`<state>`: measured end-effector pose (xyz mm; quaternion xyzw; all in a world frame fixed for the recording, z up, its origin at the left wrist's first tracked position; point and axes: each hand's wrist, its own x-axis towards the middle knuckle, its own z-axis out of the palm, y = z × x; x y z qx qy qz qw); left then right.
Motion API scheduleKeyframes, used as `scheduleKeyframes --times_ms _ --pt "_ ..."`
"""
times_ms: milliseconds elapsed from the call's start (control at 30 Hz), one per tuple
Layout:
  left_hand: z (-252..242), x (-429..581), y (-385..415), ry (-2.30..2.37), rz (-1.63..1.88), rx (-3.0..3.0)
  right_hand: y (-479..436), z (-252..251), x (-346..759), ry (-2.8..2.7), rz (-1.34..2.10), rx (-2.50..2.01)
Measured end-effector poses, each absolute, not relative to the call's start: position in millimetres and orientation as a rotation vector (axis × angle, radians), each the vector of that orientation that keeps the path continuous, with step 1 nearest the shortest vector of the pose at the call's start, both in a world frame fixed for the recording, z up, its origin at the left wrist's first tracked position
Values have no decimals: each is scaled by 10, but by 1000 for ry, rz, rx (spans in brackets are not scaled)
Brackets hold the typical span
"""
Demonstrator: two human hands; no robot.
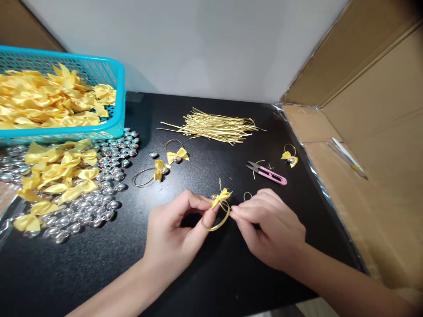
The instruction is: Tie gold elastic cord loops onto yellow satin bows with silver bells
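Observation:
My left hand [180,224] pinches a yellow satin bow [220,198] with a gold cord loop [218,226] hanging below it, at the front middle of the black table. A silver bead shows partly behind the bow, and a thin gold end sticks up from it. Close by on the right, my right hand [269,229] is closed, thumb and index fingertips pressed together beside the loop. Whatever lies between those fingertips is too small to make out. A thin gold cord curl [247,196] shows just behind that hand.
Pink thread snips [269,172] lie beyond my right hand. Gold cords [218,127] are bundled at the back. Looped bows [177,155] rest nearby, another [290,157] at right. Silver beads [86,211] and loose bows [62,167] cover the left, before a blue basket [120,97] of bows.

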<state>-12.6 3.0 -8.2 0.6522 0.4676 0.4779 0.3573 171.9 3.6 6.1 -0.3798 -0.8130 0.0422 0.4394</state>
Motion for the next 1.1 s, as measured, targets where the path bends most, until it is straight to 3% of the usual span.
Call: scheduleKeyframes --times_ms 533,1100 --pt "-92 -121 -13 1230 1227 1764 4 64 1700 -2033 62 -958" --pt "-94 -68 -67 1161 1358 1775 -34 87 1711 -2157 -222 -1009"
